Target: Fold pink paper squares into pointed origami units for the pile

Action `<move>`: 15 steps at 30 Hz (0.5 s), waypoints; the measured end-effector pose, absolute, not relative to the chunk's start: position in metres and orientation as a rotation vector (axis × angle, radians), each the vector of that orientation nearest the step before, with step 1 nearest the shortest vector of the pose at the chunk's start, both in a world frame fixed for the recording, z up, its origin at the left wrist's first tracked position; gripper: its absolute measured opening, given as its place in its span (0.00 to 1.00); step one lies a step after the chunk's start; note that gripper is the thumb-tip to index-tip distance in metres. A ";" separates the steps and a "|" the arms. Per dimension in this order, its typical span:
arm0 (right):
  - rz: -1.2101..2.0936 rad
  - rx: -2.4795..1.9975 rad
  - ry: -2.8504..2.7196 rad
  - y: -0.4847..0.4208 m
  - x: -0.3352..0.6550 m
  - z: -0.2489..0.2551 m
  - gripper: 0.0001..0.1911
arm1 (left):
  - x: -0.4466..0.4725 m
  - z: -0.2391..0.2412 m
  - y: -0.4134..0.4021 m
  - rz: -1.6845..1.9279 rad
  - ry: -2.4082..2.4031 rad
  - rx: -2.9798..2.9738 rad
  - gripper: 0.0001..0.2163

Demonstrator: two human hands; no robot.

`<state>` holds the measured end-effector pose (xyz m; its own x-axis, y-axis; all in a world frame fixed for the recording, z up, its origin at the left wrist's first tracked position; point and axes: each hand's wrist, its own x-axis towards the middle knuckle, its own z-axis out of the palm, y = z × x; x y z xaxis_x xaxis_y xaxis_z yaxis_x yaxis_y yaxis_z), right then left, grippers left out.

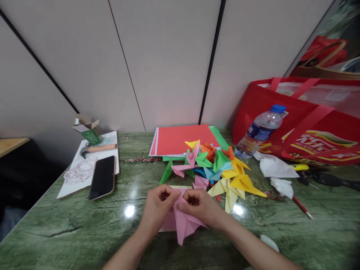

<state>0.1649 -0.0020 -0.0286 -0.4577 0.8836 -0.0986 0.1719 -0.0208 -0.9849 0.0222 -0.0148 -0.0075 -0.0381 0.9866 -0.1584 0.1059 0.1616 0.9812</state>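
A pink sheet of paper [182, 223], partly folded into points, lies on the green marble table [84, 232] just in front of me. My left hand [158, 208] pinches its upper left part with fingers closed. My right hand [201, 208] grips the upper right part, fingers curled on the paper. Just beyond the hands sits a pile of folded paper shapes [219, 168] in yellow, green, pink, blue and orange.
A stack of coloured paper sheets [182, 140] lies at the back against the wall. A phone [102, 177], beaded bracelets [80, 169] and a hammer [97, 149] rest on white paper at the left. A water bottle [260, 131], red bag [306, 116], tissues [277, 167] and red pen [302, 207] are at the right.
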 end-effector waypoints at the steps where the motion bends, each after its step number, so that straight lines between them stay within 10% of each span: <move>1: 1.518 -1.120 -1.671 -0.002 0.165 -0.028 0.14 | 0.022 -0.008 -0.014 1.035 1.376 1.144 0.10; 15: 1.596 -1.098 -1.616 -0.001 0.166 -0.032 0.14 | 0.017 -0.009 -0.012 0.998 1.308 1.079 0.16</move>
